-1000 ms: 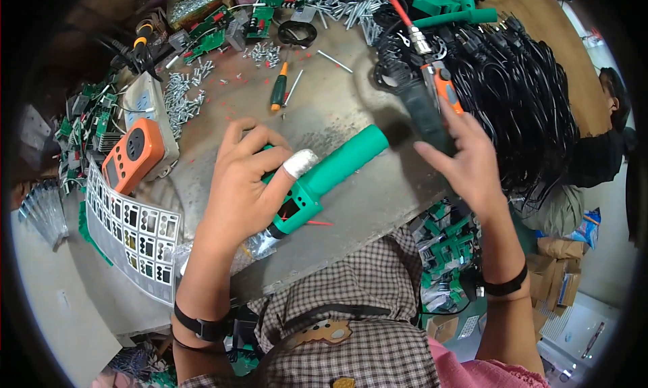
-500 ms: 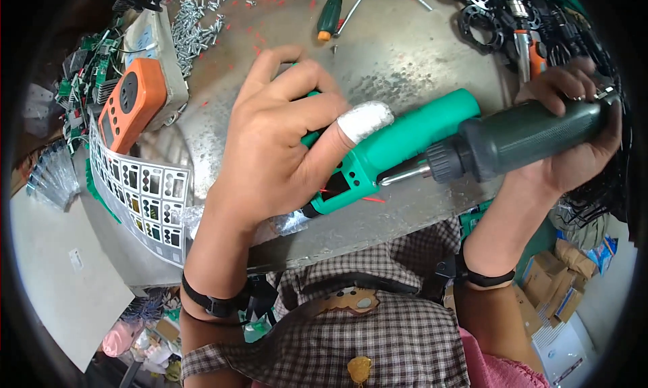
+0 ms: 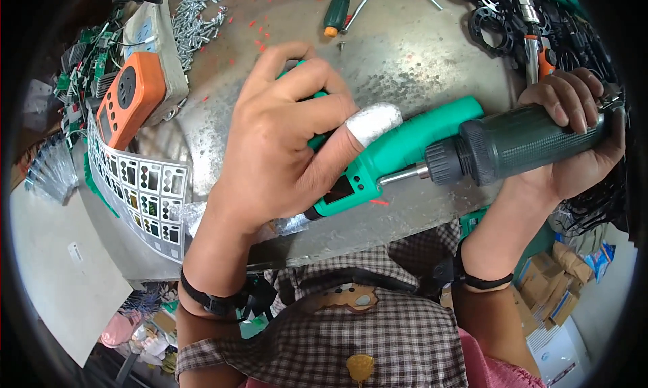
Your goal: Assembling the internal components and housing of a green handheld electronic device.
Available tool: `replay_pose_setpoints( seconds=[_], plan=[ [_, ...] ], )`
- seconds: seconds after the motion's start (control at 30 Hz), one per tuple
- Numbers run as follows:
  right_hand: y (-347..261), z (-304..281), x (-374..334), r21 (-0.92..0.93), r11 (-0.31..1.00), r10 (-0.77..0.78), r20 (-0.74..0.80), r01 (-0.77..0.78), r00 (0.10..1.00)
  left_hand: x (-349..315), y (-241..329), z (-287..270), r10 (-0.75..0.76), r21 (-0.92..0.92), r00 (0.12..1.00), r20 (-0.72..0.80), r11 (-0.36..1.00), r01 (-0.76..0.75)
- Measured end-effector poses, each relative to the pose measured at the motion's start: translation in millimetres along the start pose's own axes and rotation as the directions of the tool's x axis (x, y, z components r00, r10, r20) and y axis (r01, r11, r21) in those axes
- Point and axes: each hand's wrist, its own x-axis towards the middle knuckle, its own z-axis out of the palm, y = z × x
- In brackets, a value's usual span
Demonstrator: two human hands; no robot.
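Observation:
My left hand, its thumb tip wrapped in white tape, grips a green handheld tool housing with a small dark display window and buttons. The fingers curl over its far side, and part of the housing is hidden under them. My right hand is wrapped around a dark green power screwdriver, held nearly level. Its metal bit points left and meets the housing's near edge beside the buttons. Whether a screw sits at the tip cannot be made out.
Loose screws lie at the far left, near an orange socket meter. A sticker sheet curves over the left side. A green-handled screwdriver lies at the back. Black parts and cables crowd the far right. The metal bench edge runs before me.
The view has shifted slightly. The fingers of my right hand sit a little differently around the power screwdriver. Its bit stays at the same spot on the housing, still in my left hand.

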Motion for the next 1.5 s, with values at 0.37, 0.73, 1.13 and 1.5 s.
replay_pose_setpoints(
  seconds=[0.37,0.73,1.13,1.5],
  plan=[
    [-11.3,-15.1,0.6,0.065,0.998,0.021,0.017,-0.022,1.0,-2.3,1.6,0.5,-0.01,-0.006,1.0,-0.006,1.0,0.01],
    [-6.6,-0.5,0.7,0.013,1.0,0.025,-0.011,-0.025,1.0,3.3,2.2,0.2,0.017,0.007,1.0,0.011,1.0,-0.017],
    [-19.5,-5.2,0.1,-0.031,0.995,0.092,0.003,-0.092,0.996,4.9,8.2,3.1,-0.002,-0.009,1.0,-0.013,1.0,0.002],
    [18.9,-6.8,-15.1,0.14,0.987,-0.06,-0.128,0.078,0.99,2.6,8.8,8.1,-0.057,0.035,0.994,-0.096,0.998,0.061]
  ],
)
